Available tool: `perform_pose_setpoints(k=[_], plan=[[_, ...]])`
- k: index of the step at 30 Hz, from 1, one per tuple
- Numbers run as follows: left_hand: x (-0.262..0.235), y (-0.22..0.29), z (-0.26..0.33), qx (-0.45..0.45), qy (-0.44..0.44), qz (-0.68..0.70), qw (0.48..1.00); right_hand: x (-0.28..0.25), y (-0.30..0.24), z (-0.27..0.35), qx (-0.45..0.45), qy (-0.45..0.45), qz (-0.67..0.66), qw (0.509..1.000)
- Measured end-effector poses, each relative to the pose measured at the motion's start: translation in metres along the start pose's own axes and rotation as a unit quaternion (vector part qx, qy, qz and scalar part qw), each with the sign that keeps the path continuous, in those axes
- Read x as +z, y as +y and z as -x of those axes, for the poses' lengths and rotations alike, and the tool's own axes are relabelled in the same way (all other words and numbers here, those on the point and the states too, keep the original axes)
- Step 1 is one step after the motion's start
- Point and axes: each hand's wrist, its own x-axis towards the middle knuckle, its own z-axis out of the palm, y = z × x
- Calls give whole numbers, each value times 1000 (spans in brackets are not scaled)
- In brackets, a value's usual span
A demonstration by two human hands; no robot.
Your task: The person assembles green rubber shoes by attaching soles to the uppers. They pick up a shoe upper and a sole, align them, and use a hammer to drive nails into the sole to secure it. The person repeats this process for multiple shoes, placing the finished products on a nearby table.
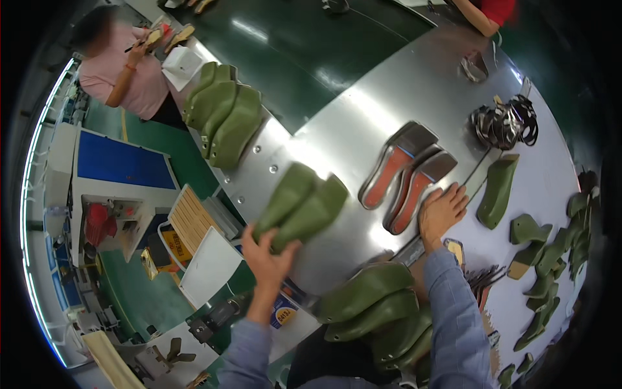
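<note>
My left hand point(269, 262) is closed around the narrow lower ends of a pair of green shoe lasts point(301, 204), slightly blurred, over the metal table. My right hand point(444, 212) lies flat with fingers stretched on the table's right edge, holding nothing. Just left of it is a pair of shoe pieces point(408, 175) with reddish soles and dark heel ends, bottoms up. Close to my body, between my forearms, several more green lasts point(372, 301) are grouped together.
Another group of green lasts point(223, 117) stands at the metal table's point(337, 123) far left. Dark glossy straps point(504, 122) are piled at far right. Loose lasts point(499, 191) lie on the white surface point(538, 172). A person in pink point(126, 71) works at far left; another's arm point(476, 16) shows at far right.
</note>
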Motion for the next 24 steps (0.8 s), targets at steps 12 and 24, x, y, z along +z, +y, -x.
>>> perform_pose_setpoints(k=[12, 24], plan=[[-58, 93, 50, 173, -271, 97, 942, -3, -8, 0, 4, -10, -9, 1000], [-38, 51, 69, 139, -156, 24, 978, -8, -6, 1, 8, -13, -16, 1000]])
